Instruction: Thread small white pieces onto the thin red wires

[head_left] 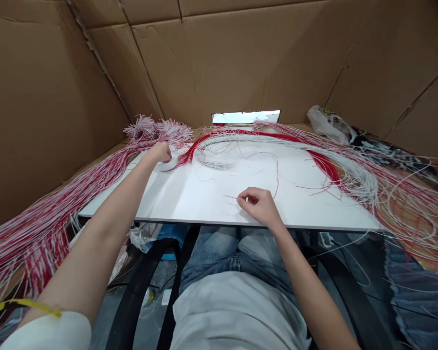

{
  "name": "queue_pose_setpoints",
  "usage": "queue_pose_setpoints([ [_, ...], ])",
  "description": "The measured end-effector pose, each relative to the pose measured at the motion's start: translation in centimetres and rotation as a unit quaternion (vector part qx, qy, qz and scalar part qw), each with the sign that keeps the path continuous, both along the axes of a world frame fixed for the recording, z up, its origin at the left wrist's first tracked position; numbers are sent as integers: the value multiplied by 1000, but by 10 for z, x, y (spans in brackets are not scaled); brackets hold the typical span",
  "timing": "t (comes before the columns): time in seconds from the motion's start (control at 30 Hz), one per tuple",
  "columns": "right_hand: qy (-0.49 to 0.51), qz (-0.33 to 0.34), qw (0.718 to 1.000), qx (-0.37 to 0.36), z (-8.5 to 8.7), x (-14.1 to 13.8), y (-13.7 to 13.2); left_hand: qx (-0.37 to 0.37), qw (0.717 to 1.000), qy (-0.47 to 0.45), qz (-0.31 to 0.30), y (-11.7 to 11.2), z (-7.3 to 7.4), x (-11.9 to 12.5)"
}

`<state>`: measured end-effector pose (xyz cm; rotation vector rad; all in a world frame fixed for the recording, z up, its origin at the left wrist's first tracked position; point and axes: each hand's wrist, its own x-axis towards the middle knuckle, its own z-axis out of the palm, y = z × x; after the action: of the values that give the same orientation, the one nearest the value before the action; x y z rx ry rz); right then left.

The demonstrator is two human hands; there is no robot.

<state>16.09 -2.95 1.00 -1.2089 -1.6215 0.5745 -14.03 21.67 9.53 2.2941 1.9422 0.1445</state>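
My right hand [257, 206] is closed in a pinch above the front of the white board. Between its fingertips is a thin red wire [277, 170], whose short end sticks out to the left while the rest loops back across the board. At the board's left rear, my left hand [163, 152] is curled closed against a small round white object [169, 164] that looks like a roll of tape. What its fingers hold is hidden. Just right of that hand lie the ends of a red wire bundle [190, 154], with a white wire bundle [219, 141] beside it.
The white board [204, 204] spans my lap. Long red-and-white wire bundles hang over its left side [91, 177], and more wires [405, 194] spread over the right. A plastic bag [328, 125] sits at the back right. Cardboard walls [241, 63] enclose the place.
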Motion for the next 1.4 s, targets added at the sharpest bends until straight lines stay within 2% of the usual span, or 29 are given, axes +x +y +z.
queue_pose_setpoints([
  [0.3,0,3,1000,-4,0,0,0,29,1000,-2,-1,2,-3,-8],
  [0.43,1,6,1000,-7,0,0,0,56,998,-21,8,-1,1,-9],
  [0.53,3,4,1000,-8,0,0,0,86,995,-45,14,-11,10,-6],
  [0.63,10,4,1000,-4,0,0,0,128,985,-115,15,-36,19,6],
  [0.67,13,5,1000,-2,0,0,0,132,967,-217,7,-50,20,13],
  [0.73,20,6,1000,2,-1,1,0,122,947,-295,-19,-84,15,31],
  [0.8,33,9,999,6,-1,2,0,51,875,-478,-63,-122,2,54],
  [0.87,49,10,999,8,-1,2,0,-33,807,-585,-78,-157,-16,77],
  [0.97,66,14,998,9,0,3,-1,-151,731,-663,-49,-194,-45,105],
  [1.03,74,18,997,10,0,4,-2,-193,685,-702,-26,-207,-60,115],
  [1.1,82,24,996,13,1,4,-3,-200,650,-733,-10,-213,-70,119],
  [1.2,88,31,995,21,1,5,-4,-173,630,-757,-1,-217,-77,119],
  [1.4,79,48,995,47,2,5,-5,-164,643,-748,-19,-222,-76,120],
])
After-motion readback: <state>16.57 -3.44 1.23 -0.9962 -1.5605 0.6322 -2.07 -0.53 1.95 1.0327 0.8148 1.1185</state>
